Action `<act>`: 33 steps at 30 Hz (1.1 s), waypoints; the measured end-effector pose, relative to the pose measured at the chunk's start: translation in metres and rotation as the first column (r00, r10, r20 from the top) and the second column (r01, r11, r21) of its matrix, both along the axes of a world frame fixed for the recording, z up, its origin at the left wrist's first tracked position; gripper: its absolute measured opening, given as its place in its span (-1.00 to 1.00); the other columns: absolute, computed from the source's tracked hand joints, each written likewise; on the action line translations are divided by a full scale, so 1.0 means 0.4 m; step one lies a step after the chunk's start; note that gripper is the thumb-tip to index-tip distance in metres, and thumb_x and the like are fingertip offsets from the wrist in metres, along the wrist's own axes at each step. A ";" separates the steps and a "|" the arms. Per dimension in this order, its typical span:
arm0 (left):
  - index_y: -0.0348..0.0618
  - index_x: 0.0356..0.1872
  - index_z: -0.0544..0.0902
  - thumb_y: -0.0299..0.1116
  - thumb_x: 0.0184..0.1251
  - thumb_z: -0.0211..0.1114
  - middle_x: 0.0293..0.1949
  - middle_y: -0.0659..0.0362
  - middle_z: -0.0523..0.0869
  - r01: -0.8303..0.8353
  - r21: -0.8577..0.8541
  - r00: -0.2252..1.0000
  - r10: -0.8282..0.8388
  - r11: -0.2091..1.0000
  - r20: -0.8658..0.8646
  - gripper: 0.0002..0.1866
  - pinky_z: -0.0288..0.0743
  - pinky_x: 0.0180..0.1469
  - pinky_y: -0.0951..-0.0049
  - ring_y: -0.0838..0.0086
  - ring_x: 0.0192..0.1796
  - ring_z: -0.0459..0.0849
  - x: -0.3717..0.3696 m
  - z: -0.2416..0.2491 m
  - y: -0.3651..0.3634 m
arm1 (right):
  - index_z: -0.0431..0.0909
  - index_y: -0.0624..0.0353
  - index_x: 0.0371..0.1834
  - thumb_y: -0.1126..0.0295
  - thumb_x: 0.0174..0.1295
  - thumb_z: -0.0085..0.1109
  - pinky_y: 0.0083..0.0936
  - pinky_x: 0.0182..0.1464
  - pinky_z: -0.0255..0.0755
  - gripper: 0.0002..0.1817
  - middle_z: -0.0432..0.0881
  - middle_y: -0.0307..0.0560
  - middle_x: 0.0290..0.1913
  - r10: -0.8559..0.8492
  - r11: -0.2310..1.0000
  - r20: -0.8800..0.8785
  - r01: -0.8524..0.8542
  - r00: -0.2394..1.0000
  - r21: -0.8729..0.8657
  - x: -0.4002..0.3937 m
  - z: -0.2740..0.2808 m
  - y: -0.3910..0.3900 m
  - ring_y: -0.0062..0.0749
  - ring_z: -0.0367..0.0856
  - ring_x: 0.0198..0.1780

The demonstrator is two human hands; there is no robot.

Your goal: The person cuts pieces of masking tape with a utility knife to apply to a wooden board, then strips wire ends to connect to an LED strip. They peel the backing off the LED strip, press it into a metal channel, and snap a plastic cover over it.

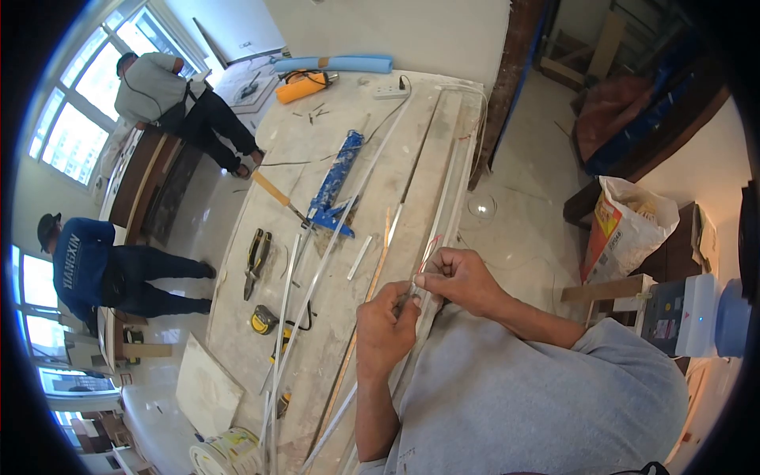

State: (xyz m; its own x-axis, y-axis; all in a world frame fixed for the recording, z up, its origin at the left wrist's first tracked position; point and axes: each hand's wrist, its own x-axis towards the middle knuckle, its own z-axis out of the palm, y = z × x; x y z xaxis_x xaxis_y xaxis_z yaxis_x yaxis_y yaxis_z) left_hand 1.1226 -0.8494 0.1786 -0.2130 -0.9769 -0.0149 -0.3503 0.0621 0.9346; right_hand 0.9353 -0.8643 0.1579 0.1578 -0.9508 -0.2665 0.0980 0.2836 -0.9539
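My left hand [388, 323] and my right hand [461, 283] meet at the near edge of the worktable [229, 273], fingers pinched close together. A thin red-and-white wire [431, 247] rises from between the fingertips, at the right hand. What the left fingers pinch is mostly hidden. Under and beside the hands, long thin metal strips [317, 279] run along the table. A blue caulking gun [339, 178] lies beyond them. Black-handled pliers [255, 257] and a yellow tape measure [263, 319] rest to the left.
An orange heat gun [301, 85], a blue foam roll [340, 63] and a power strip [389, 93] lie at the table's far end. Two people stand at the left, one in a blue shirt [87, 257]. A filled sack [621, 226] stands right, a bucket [229, 453] below left.
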 end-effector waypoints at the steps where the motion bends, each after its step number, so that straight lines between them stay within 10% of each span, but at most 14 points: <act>1: -0.41 0.01 0.68 -0.54 0.43 0.31 -0.43 0.17 0.78 -0.003 0.021 1.000 0.003 1.000 -0.016 -0.79 0.43 -0.47 0.58 0.71 -0.51 0.58 0.001 -0.005 0.001 | 0.62 0.27 -0.27 0.30 0.34 0.42 -0.66 -0.45 0.37 -0.75 0.62 -0.29 -0.49 -0.003 1.000 0.001 0.003 1.000 0.000 0.002 0.005 0.000 -0.74 0.52 -0.47; 25: -0.34 0.08 0.56 -0.59 0.37 0.33 -0.45 0.12 0.78 -0.015 0.144 0.999 0.020 0.989 -0.031 -0.71 0.43 -0.52 0.61 0.67 -0.55 0.60 -0.027 0.040 0.025 | 0.58 0.25 -0.19 0.44 0.36 0.09 -0.62 -0.34 0.29 -0.88 0.40 -0.45 -0.42 0.143 0.989 0.071 -0.139 0.987 -0.054 0.004 -0.030 0.002 -0.79 0.34 -0.37; 33: -0.26 0.05 0.43 -0.62 0.35 0.33 -0.47 0.08 0.78 -0.025 0.173 1.000 0.022 0.985 0.020 -0.66 0.37 -0.56 0.58 0.66 -0.58 0.59 -0.024 0.050 0.027 | 0.64 0.28 -0.18 0.46 0.35 0.21 -0.57 -0.26 0.48 -0.89 0.62 -0.27 -0.36 0.099 0.995 0.219 -0.101 0.971 -0.004 -0.019 -0.003 0.005 -0.61 0.57 -0.37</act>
State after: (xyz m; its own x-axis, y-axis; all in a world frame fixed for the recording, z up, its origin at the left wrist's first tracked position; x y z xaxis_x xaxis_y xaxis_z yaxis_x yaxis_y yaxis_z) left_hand 1.1131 -0.8386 0.1985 -0.1883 -0.9639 -0.1882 -0.3666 -0.1088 0.9240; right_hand 0.9277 -0.8621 0.1567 0.3073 -0.9254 -0.2219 0.2744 0.3095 -0.9104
